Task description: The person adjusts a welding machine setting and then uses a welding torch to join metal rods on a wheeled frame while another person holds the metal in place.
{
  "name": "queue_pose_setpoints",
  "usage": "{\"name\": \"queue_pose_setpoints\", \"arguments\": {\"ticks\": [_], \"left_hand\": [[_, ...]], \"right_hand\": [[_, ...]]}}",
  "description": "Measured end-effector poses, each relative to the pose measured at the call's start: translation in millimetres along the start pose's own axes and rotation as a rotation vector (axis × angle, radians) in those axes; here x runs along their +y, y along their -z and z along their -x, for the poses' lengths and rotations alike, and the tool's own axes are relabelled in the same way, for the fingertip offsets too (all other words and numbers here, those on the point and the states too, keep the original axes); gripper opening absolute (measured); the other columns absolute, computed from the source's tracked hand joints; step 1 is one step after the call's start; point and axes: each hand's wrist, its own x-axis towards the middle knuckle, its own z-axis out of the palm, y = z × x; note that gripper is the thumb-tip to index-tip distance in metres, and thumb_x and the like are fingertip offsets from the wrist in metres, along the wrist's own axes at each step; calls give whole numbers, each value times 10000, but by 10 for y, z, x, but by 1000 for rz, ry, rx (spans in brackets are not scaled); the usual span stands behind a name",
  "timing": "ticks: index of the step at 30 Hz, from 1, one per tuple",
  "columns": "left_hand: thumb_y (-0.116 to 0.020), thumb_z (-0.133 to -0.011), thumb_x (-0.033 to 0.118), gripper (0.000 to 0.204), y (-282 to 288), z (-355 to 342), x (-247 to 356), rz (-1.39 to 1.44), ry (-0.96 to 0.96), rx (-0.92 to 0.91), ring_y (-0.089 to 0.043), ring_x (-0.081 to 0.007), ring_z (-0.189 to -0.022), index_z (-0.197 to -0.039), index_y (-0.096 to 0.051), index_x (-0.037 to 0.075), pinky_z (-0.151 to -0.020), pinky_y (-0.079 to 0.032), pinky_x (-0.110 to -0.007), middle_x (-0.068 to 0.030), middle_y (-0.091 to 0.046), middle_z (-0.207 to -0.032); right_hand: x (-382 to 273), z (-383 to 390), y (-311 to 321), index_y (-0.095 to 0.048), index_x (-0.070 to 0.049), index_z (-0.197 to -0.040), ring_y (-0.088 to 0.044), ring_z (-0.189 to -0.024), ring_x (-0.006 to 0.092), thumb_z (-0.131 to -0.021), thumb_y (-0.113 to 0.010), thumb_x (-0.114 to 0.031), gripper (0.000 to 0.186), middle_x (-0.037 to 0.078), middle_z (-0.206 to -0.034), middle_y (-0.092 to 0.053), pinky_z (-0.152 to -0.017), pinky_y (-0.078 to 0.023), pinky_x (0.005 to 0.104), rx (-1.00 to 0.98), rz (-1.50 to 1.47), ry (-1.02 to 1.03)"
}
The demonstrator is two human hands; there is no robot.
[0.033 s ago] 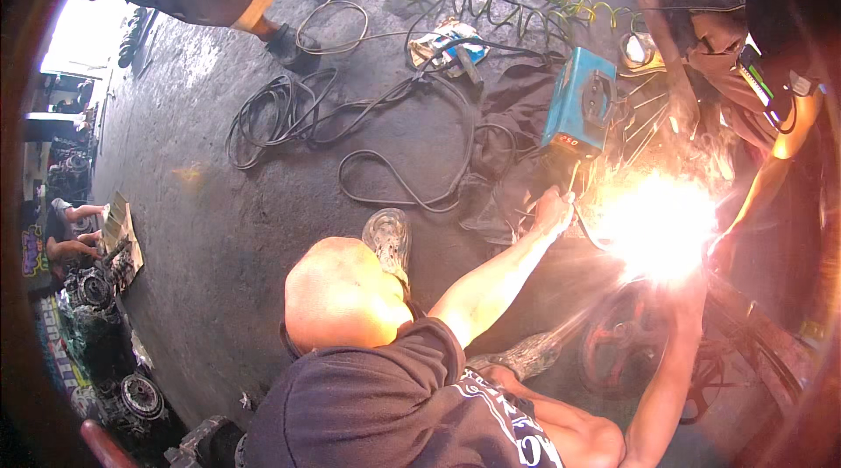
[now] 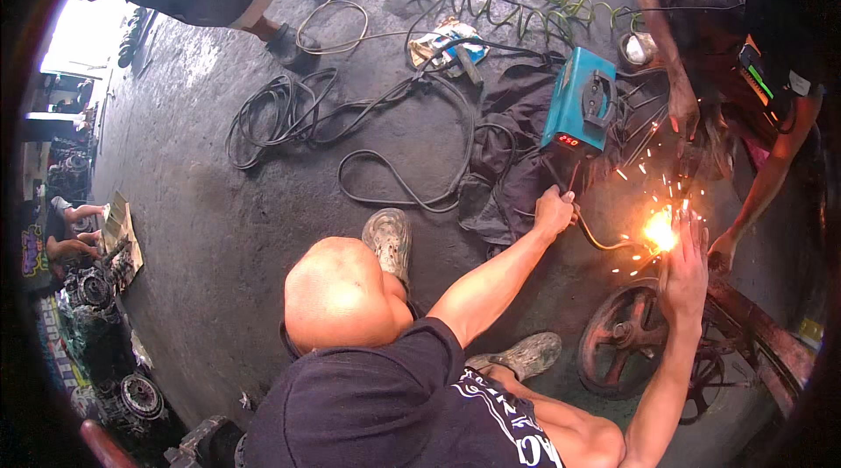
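welding torch point(image 2: 599, 245), curved neck, clasped in left hand point(image 2: 555, 211), its tip near sparks point(image 2: 660, 230), the right hand point(image 2: 683, 271) apart, flat, fingers extended beside them; glare since shrunk, showing the spoked wheel point(image 2: 624, 329) clearer, so welding is likely faltering or between bursts.

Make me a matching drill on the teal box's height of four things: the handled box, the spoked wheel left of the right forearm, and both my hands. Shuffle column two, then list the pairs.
1. handled box
2. spoked wheel
3. left hand
4. right hand

A. raised beside the sparks, fingers extended
B. teal
C. closed, with a bent rod leading from it
D. reddish-brown

Pairs: 1-B, 2-D, 3-C, 4-A
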Motion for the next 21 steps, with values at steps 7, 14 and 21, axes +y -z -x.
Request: {"name": "queue_pose_setpoints", "arguments": {"ticks": [7, 14, 21], "left_hand": [[-558, -1011, 156, 210, 62, -2, -41, 29, 23, -10, -646, -168, -575, -946, -536, -43, -477, -516, -328, -120, -682, -743], [-564, -976, 154, 235, 34, 23, 76, 86, -9, 19, -631, -191, -481, -847, -523, -38, -412, -510, -348, -145, -652, -661], [-523, -1017, 140, 166, 45, -90, 25, 97, -13, -97, -610, -179, -491, -993, -496, -22, -446, -544, -321, -158, -680, -782]], "right_hand": [[-74, 13, 1, -422, 11, -1463, -286, -1482, 316, -1036, -411, -176, 466, 155, -1558, -385, -1231, -188, 465, 36, 31, 38], [-55, 59, 25, -407, -1, -1479, -253, -1495, 302, -1001, -453, -195, 518, 138, -1568, -369, -1248, -145, 454, 44, -19, 1], [83, 36, -135, -462, -3, -1424, -367, -1433, 305, -944, -551, -166, 514, 121, -1521, -436, -1189, -275, 479, 81, -109, -6]]}}
